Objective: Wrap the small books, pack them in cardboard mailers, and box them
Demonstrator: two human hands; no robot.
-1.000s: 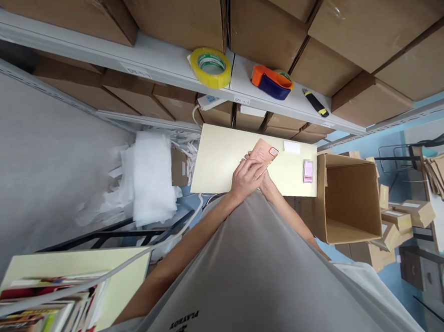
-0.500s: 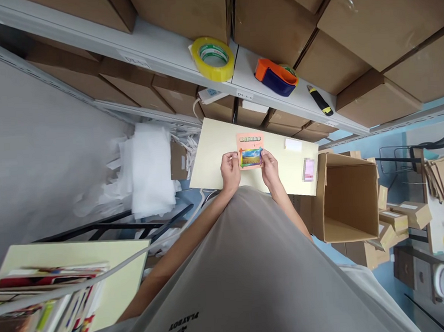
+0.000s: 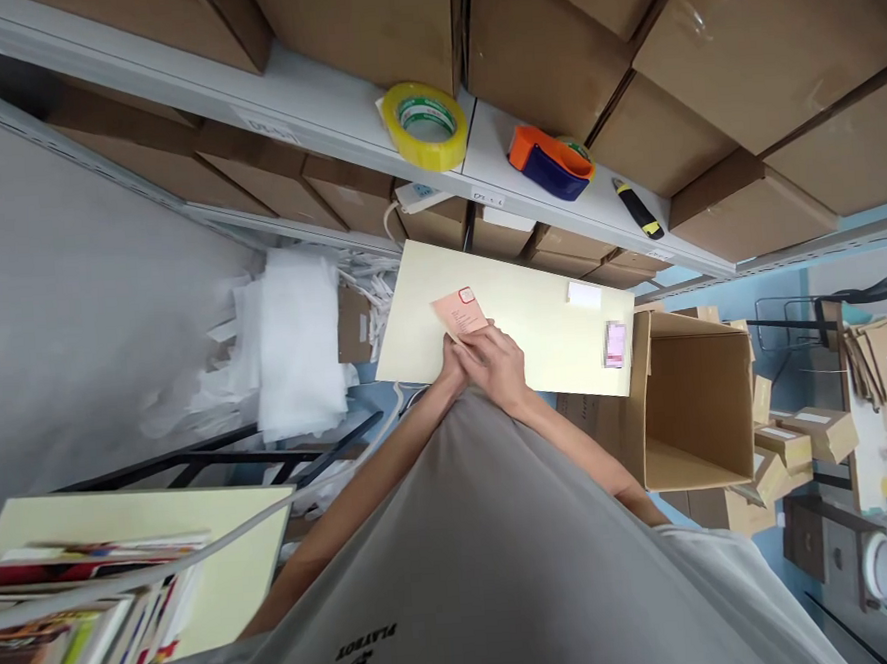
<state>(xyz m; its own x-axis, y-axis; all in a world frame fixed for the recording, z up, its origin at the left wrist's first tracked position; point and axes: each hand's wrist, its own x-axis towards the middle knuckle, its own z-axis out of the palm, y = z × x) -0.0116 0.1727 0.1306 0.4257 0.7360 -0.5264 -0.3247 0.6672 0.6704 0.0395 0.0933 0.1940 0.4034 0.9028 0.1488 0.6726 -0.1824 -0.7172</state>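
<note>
Both my hands have come together near the front edge of the pale yellow table (image 3: 412,314), holding a small pink booklet (image 3: 461,309). It is tilted, and the pink face in view carries small lines of print and a red stamp-like mark at one corner. My left hand (image 3: 452,365) has its fingers closed at the booklet's lower edge, partly hidden behind the other hand. Laid across it, my right hand (image 3: 500,369) has its fingers bent over the booklet's lower right part. A white slip (image 3: 583,294) and a phone-like pink-screened item (image 3: 615,345) lie to the right.
On the shelf ahead sit a yellow tape roll (image 3: 427,153), an orange and blue tape dispenser (image 3: 551,162) and a utility knife (image 3: 638,209). An open carton (image 3: 700,472) stands at the right. White foam sheets (image 3: 299,341) and a side table with books (image 3: 115,618) are on the left.
The booklet has gone from its front cover, with a landscape picture, to a plain printed face, and it has shifted left and tilted. My right hand has moved left against my left hand.
</note>
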